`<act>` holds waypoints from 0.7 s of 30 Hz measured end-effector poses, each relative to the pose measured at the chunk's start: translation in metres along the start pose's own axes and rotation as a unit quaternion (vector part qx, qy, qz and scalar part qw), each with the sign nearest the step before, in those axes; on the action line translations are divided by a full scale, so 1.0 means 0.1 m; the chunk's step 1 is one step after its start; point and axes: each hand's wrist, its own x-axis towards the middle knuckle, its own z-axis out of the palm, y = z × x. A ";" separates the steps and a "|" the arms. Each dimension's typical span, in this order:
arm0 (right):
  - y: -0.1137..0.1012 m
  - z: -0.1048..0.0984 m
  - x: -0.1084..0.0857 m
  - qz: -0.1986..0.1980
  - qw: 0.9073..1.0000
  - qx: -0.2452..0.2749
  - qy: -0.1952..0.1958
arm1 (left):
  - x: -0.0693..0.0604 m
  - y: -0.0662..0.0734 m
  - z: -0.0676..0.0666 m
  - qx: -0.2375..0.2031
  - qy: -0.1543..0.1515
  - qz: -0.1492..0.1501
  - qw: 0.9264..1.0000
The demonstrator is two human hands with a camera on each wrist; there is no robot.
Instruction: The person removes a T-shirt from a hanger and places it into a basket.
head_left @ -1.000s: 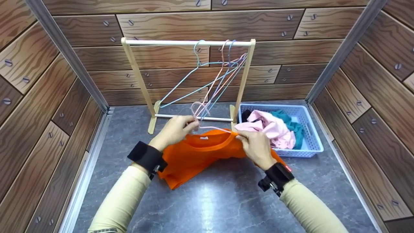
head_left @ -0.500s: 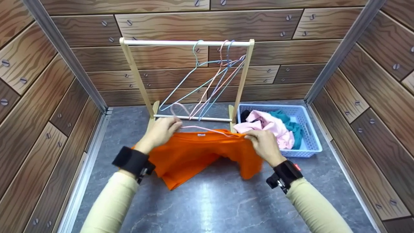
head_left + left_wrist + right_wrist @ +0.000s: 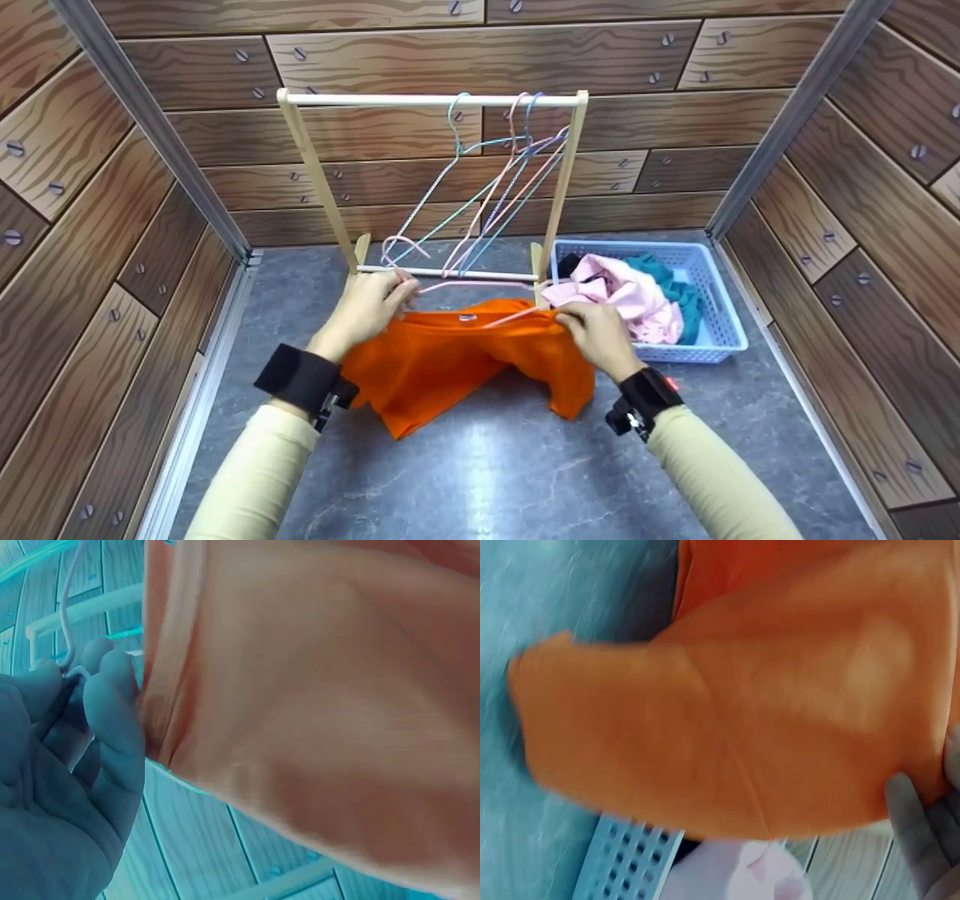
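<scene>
In the head view, an orange T-shirt (image 3: 450,375) hangs in front of the rack, with its neckline upward. My left hand (image 3: 367,307) pinches a pink wire hanger (image 3: 480,283) near its hook, left of the neckline. The hanger's upper arm runs right, above the collar, and part of its lower wire dips into the neck opening. My right hand (image 3: 604,337) pinches the shirt at the collar's right side. In the left wrist view, the hanger wire (image 3: 67,634) passes between thumb and fingers. The right wrist view shows fingers (image 3: 909,817) against the orange cloth.
A wooden rack (image 3: 315,172) stands behind the shirt, with several wire hangers (image 3: 491,191) on its bar. To the right, a light-blue basket (image 3: 724,300) holds pink cloth (image 3: 622,289), teal cloth (image 3: 679,296) and something black. Wood-patterned walls enclose the grey floor (image 3: 480,480).
My left hand has moved left with the hanger, and its hook now lies farther left. The hanger's right end has come out above the collar. My right hand went right, then slightly back.
</scene>
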 end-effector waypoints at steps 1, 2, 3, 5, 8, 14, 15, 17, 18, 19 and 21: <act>-0.05 0.04 0.01 0.000 1.000 0.006 0.003 | 0.01 0.02 0.02 -0.014 -0.003 -0.006 1.000; -0.09 0.07 0.02 0.000 1.000 0.014 0.002 | 0.02 0.04 0.03 -0.028 -0.008 -0.013 0.999; -0.14 0.12 0.03 0.000 1.000 0.025 0.002 | 0.04 0.06 0.05 -0.041 -0.013 -0.020 0.999; -0.23 0.22 0.03 -0.001 0.999 0.048 -0.005 | 0.08 0.11 0.09 -0.062 -0.019 -0.031 0.997; -0.36 0.40 0.02 -0.001 0.995 0.086 -0.044 | 0.17 0.18 0.17 -0.068 -0.022 -0.028 0.997; -0.64 0.73 -0.08 -0.019 0.984 0.102 -0.144 | 0.33 0.32 0.34 -0.074 -0.011 -0.019 0.997; -0.68 0.77 -0.11 -0.025 0.981 0.103 -0.160 | 0.35 0.34 0.36 -0.078 -0.010 -0.021 0.997; -0.76 0.85 -0.17 -0.030 0.973 0.110 -0.200 | 0.39 0.37 0.41 -0.086 -0.007 -0.022 0.996; -0.80 0.88 -0.19 -0.037 0.969 0.107 -0.218 | 0.41 0.38 0.43 -0.089 -0.006 -0.022 0.996; -0.83 0.92 -0.22 -0.044 0.965 0.103 -0.235 | 0.42 0.40 0.44 -0.090 -0.003 -0.024 0.996; -0.90 0.98 -0.28 -0.053 0.957 0.091 -0.269 | 0.46 0.43 0.48 -0.095 0.005 -0.027 0.995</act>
